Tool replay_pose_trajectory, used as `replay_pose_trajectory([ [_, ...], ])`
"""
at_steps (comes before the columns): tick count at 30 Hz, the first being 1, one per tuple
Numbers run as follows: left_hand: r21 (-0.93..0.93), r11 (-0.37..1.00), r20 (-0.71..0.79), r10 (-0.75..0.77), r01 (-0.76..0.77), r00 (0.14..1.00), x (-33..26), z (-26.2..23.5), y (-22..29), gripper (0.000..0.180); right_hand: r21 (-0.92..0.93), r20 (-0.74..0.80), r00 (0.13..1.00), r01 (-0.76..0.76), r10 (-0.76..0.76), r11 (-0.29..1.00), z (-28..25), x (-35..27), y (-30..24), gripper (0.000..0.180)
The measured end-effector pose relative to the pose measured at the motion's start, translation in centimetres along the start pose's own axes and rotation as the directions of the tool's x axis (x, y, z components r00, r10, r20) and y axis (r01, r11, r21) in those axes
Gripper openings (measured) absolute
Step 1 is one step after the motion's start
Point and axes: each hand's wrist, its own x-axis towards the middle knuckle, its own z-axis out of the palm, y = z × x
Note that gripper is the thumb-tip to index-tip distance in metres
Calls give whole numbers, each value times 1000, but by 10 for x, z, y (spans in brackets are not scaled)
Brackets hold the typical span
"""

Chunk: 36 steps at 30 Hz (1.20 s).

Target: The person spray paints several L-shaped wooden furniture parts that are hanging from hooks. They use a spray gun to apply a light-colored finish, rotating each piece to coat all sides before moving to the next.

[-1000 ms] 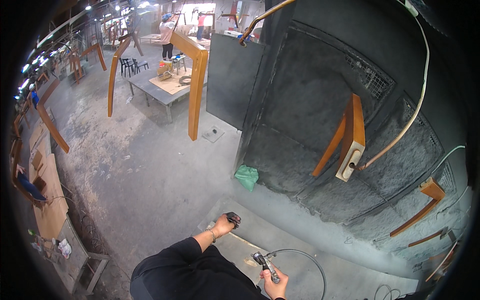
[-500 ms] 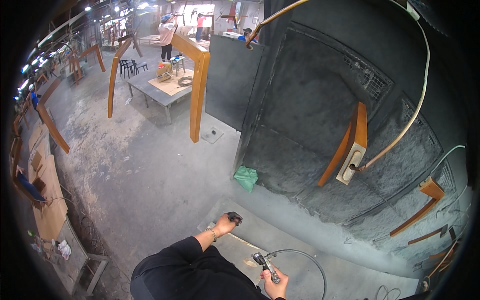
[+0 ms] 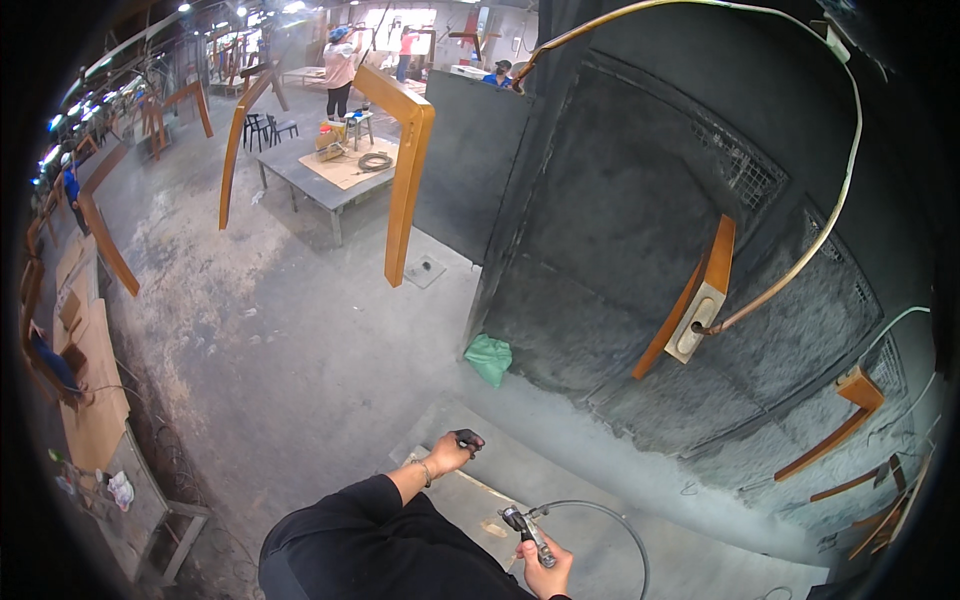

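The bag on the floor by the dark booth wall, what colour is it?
Green. The bag shows in the head view, crumpled on the grey floor.

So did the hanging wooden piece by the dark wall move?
Yes. The wooden piece has swung a little rightward and turned, judged against the mesh grille on the dark wall behind it.

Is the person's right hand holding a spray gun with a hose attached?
Yes, the right hand grips a spray gun, and a grey hose curves away from it.
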Motion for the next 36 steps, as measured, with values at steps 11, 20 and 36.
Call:
replay_pose_trajectory([
  [11, -43, 999, 51, -24, 27, 998, 3, -3, -4, 20, -17, -9, 1000, -17, 16, 1000, 2, 1, -4, 14],
  [20, 19, 1000, 43, -8, 7, 999, 5, -6, -15, 17, 0, -32, 999, -27, 27, 1000, 5, 1, -9, 15],
  [36, 100, 994, -29, -32, 35, 999, 2, -8, -10, 15, 52, -47, 999, 1, 2, 999, 9, 1, -8, 14],
])
